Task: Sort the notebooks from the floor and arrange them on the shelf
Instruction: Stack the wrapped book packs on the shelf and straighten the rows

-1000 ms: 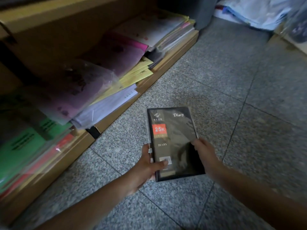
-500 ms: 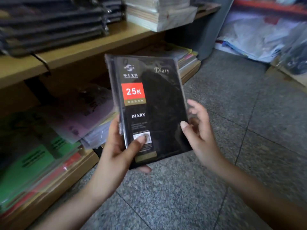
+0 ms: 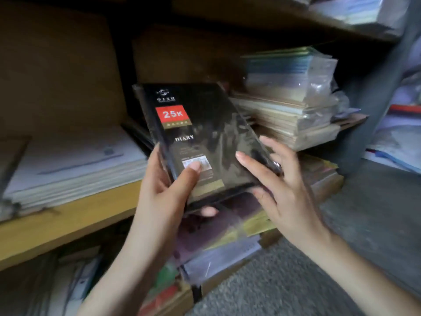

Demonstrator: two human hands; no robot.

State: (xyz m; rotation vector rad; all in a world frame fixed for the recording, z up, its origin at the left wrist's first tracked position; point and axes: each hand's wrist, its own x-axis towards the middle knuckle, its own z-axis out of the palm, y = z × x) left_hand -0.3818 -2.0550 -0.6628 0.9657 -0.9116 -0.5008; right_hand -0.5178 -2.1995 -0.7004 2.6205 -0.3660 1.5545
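A black plastic-wrapped diary (image 3: 205, 124) with a red "25K" label is held up in front of the wooden shelf (image 3: 68, 215). My left hand (image 3: 164, 190) grips its lower left corner, thumb on the cover and fingers underneath. My right hand (image 3: 280, 185) holds the lower right edge, thumb on the cover and fingers spread behind it. The diary tilts with its top toward the dark gap at the middle of the shelf.
A stack of white paper pads (image 3: 73, 165) lies on the shelf at left. A tall wrapped pile of notebooks (image 3: 289, 99) stands at right. Coloured folders (image 3: 216, 247) fill the shelf below. Grey stone floor (image 3: 319, 281) spreads at the lower right.
Both hands have lifted the diary from near the floor up to the middle shelf level and moved it toward the gap between the stacks.
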